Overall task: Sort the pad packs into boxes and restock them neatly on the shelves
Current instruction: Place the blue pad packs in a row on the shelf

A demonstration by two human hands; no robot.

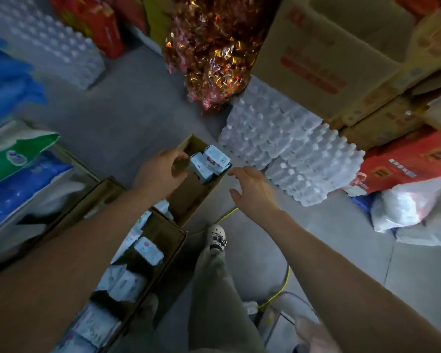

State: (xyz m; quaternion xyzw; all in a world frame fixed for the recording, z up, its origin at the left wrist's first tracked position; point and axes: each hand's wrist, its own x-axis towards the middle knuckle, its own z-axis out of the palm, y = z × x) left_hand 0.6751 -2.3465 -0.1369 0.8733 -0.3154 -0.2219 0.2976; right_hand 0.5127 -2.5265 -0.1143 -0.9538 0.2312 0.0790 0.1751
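Packs (209, 163) of pads are sitting upright at the far end of the narrow box (189, 200), its long axis running toward one o'clock. The left hand (161, 171) is curling loosely at their nine o'clock, seemingly holding nothing; the right hand (252, 189) is spreading wide at four o'clock, near the rim, about equally close.

Dim indoor light, flat and cool, with no clear source. The floor (127, 108) read grey, brighter toward the centre. Soft shadows sat inside the open box (189, 194) and under the left forearm. Small glints showed on the foil candy bag (211, 47). Strong wide-angle bending at the edges; cartons (341, 59) leaned outward. Motion blur smeared the right hand (252, 192) and the left hand (158, 171). Bottle packs (290, 154) looked soft, print on them unreadable. Bottom corners were darkest and blurriest.
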